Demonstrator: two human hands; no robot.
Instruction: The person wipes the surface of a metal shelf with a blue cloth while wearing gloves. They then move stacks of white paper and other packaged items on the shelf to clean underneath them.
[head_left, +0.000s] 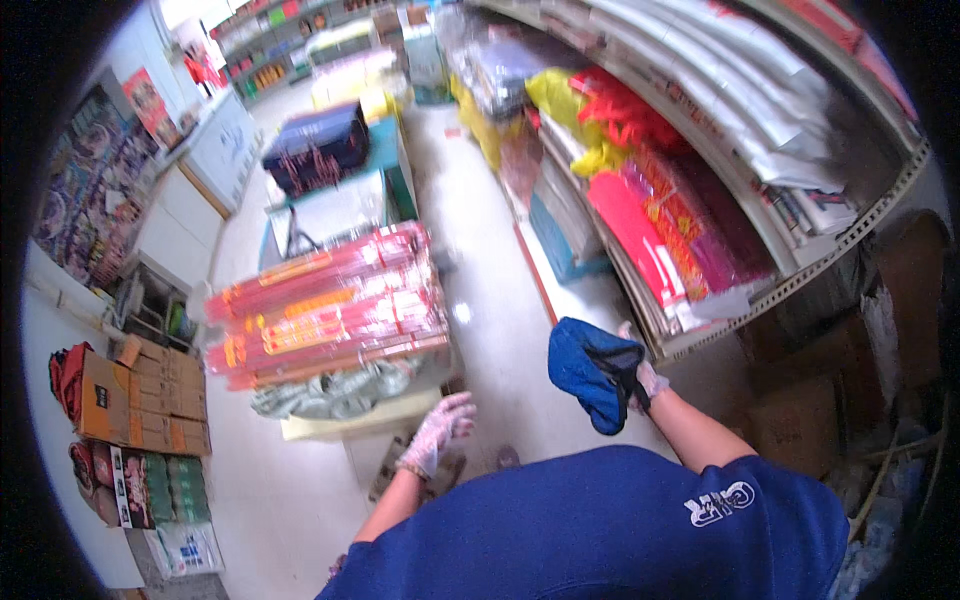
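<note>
My right hand, in a thin clear plastic glove, grips a blue cloth piece with dark trim. The cloth hangs over the aisle beside the lower shelf, and it hides most of my fingers. Folded or cap-like, its exact kind is not clear. My left hand wears a similar glove and holds nothing, its fingers loosely spread. It is just right of a pale board under a grey-green plastic sheet. On that stack lie long red plastic-wrapped packs with gold printing.
A metal shelf on the right carries red and patterned rolls and yellow and red bags. A dark blue case rests beyond the red packs. Cardboard boxes are stacked at the left wall. A tiled aisle runs between.
</note>
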